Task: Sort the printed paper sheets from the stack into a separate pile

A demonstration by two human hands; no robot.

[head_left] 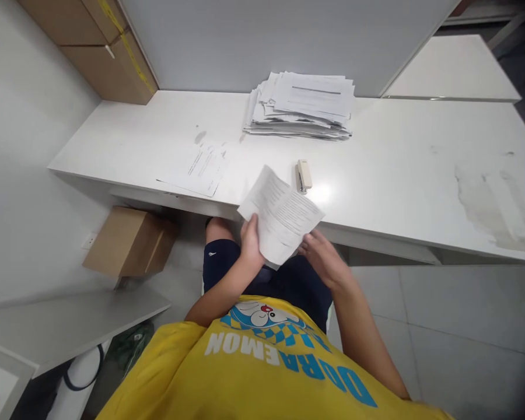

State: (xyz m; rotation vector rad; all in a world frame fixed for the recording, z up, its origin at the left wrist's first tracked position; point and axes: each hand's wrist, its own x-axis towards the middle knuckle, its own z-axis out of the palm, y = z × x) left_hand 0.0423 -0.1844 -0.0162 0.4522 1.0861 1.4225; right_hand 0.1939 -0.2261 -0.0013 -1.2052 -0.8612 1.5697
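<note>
A printed sheet of paper (282, 213), creased across its middle, is tilted above the front edge of the desk. My left hand (251, 240) is closed on its lower left edge, with the thumb on top. At the lower right edge, the curled fingers of my right hand (326, 256) pinch the paper; some fingertips are hard to make out. Just beyond the sheet, a cream stapler (304, 175) lies on the desk. Farther back is a thick, uneven stack of printed papers (306, 105). To the left, another printed sheet (203, 169) lies flat near the front edge.
The white desk (389, 169) runs along a grey panel (262, 46), with a worn patch at its right end. Cardboard boxes (109, 64) stand at the back left. Another cardboard box (125, 242) is below the desk on the left, near an open cabinet door (79, 321).
</note>
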